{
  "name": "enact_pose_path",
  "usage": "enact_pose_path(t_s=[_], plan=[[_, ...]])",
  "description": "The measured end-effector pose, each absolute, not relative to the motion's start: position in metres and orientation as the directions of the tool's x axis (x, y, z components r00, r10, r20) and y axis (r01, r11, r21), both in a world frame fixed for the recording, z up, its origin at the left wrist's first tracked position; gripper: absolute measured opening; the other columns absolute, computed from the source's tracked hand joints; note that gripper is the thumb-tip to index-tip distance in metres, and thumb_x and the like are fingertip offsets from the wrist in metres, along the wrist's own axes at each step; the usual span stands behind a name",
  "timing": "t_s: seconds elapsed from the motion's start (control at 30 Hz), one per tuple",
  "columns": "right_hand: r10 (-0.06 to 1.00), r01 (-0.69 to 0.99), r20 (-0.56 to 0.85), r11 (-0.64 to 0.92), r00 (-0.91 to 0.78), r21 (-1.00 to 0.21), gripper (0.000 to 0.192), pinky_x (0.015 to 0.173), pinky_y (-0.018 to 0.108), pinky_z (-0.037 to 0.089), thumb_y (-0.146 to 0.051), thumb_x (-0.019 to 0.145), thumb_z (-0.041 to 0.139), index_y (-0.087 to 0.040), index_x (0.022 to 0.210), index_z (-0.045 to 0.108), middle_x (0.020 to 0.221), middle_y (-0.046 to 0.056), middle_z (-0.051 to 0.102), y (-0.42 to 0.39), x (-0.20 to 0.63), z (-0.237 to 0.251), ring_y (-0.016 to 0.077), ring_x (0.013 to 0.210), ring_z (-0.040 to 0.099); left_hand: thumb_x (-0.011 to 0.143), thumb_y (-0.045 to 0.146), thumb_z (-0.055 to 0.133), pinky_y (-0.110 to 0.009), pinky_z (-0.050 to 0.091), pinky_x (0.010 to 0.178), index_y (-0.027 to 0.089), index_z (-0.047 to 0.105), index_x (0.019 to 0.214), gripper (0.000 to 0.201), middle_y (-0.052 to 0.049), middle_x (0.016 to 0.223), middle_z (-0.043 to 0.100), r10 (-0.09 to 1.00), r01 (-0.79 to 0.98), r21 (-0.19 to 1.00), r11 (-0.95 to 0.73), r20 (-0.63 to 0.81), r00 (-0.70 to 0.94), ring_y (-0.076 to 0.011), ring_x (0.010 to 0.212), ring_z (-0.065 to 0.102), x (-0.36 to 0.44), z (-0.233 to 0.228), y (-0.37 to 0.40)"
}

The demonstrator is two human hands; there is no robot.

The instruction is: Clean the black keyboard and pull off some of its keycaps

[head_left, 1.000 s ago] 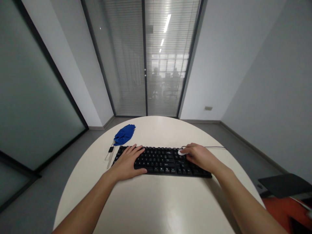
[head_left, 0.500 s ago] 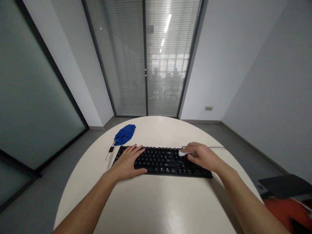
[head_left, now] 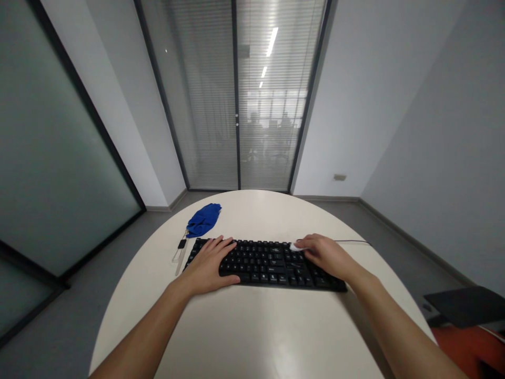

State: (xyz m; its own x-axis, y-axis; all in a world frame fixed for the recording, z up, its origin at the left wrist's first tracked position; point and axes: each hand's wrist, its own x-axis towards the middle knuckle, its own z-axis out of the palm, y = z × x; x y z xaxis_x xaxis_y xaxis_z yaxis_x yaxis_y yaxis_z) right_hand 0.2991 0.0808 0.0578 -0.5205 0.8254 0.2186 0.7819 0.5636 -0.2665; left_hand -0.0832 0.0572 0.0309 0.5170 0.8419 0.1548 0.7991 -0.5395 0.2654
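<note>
The flat black plastic keyboard (head_left: pixel 265 262) could skid: your left hand (head_left: pixel 208 264) lies flat, fingers spread; your right hand (head_left: pixel 325 255) pinches a small white object (head_left: pixel 295 246) against its far edge.

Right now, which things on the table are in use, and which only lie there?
In use: black keyboard under left hand; small white thing at right hand.
Lying about: blue cloth, lanyard tag.

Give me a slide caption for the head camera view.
Left hand flat on black keyboard, right hand holding small white object, round white table.
</note>
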Motion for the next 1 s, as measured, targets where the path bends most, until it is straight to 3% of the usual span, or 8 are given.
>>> enact_pose_path(t_s=[0.3, 0.6, 0.8, 1.0], plan=[[0.814, 0.761, 0.158, 0.58, -0.559, -0.29, 0.036, 0.088, 0.036, 0.052, -0.009, 0.075, 0.056, -0.024, 0.099, 0.078, 0.096, 0.005, 0.075, 0.074, 0.295, 0.066, 0.0232, 0.093, 0.068, 0.08, 0.071, 0.062, -0.054, 0.019, 0.122, 0.025, 0.037, 0.152, 0.089, -0.006, 0.161, 0.031, 0.854, 0.82, 0.239, -0.52, 0.122, 0.505, -0.0343, 0.149, 0.024, -0.08, 0.036, 0.056], [0.796, 0.737, 0.251, 0.605, -0.551, -0.302, 0.04, 0.097, 0.039, 0.05, -0.007, 0.081, 0.052, -0.026, 0.108, 0.075, 0.111, 0.004, 0.074, 0.075, 0.29, 0.062, 0.0232, 0.105, 0.065, 0.08, 0.071, 0.062, -0.053, 0.019, 0.122, 0.027, 0.037, 0.152, 0.088, -0.005, 0.161, 0.031, 0.854, 0.819, 0.242, -0.52, 0.125, 0.505, -0.0344, 0.149, 0.025, -0.082, 0.033, 0.056], [0.8, 0.729, 0.194, 0.598, -0.568, -0.332, 0.038, 0.089, 0.035, 0.053, -0.005, 0.075, 0.052, -0.025, 0.094, 0.077, 0.094, 0.003, 0.075, 0.068, 0.287, 0.071, 0.0213, 0.093, 0.067, 0.08, 0.072, 0.061, -0.054, 0.019, 0.122, 0.028, 0.036, 0.152, 0.088, -0.005, 0.161, 0.03, 0.848, 0.812, 0.246, -0.529, 0.135, 0.512, -0.0343, 0.149, 0.024, -0.083, 0.033, 0.057], [0.776, 0.726, 0.368, 0.62, -0.511, -0.298, 0.039, 0.099, 0.043, 0.051, -0.009, 0.087, 0.049, -0.024, 0.115, 0.072, 0.118, 0.006, 0.071, 0.078, 0.29, 0.052, 0.0237, 0.109, 0.064, 0.08, 0.072, 0.06, -0.053, 0.018, 0.123, 0.025, 0.037, 0.152, 0.089, -0.006, 0.161, 0.03, 0.857, 0.822, 0.245, -0.513, 0.106, 0.504, -0.0342, 0.149, 0.024, -0.081, 0.036, 0.055]])
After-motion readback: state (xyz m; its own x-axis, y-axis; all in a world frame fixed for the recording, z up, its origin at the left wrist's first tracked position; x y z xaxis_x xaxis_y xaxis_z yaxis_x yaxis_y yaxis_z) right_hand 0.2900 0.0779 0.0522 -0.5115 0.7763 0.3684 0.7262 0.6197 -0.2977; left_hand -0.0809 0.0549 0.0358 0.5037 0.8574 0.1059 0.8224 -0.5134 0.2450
